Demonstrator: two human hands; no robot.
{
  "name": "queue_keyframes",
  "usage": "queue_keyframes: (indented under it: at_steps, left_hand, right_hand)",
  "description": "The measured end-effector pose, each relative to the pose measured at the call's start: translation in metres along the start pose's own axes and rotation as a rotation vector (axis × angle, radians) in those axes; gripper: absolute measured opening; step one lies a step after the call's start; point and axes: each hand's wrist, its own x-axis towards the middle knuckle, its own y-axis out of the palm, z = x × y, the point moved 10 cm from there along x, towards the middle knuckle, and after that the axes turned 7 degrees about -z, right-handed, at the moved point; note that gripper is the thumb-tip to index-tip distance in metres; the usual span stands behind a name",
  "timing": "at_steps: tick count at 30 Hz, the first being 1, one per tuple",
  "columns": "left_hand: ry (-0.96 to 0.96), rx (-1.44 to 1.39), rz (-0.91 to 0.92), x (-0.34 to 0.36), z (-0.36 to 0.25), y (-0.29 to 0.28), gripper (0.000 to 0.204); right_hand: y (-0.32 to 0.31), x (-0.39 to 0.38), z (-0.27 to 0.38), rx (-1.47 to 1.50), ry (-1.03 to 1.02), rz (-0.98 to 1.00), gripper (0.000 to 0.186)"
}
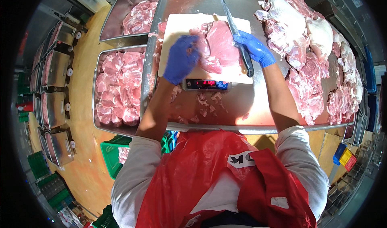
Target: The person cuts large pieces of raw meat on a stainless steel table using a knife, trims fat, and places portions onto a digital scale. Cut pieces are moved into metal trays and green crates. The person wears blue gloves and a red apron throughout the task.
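Note:
My right hand (256, 48), in a blue glove, grips a long knife (245, 61) with a black handle, its blade angled up toward the far edge of a white cutting board (171, 28). A thick pink slab of raw meat (219, 46) lies on the board beside the blade. My left hand (181, 57), also gloved in blue, is at the meat's left side; its fingers are blurred, so what they hold is unclear. The board rests on a scale (205, 85) with a lit red display.
Metal trays of cut meat (119, 86) stand left of the steel table (254, 99). Large meat pieces (306, 86) are piled on the right. Small scraps lie near the scale. A green crate (111, 153) is below, lower left. Steel bins on wheels (54, 111) line the left side.

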Motion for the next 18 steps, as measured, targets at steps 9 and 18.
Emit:
queue_keyframes:
  at_steps: [9, 18]
  left_hand:
    - [0.251, 0.394, -0.032, -0.031, -0.042, 0.046, 0.039]
    - [0.178, 0.326, -0.083, -0.026, -0.027, 0.020, 0.023]
  right_hand:
    - [0.037, -0.035, 0.026, -0.046, -0.013, -0.030, 0.033]
    - [0.059, -0.082, 0.069, -0.890, -0.500, -0.390, 0.030]
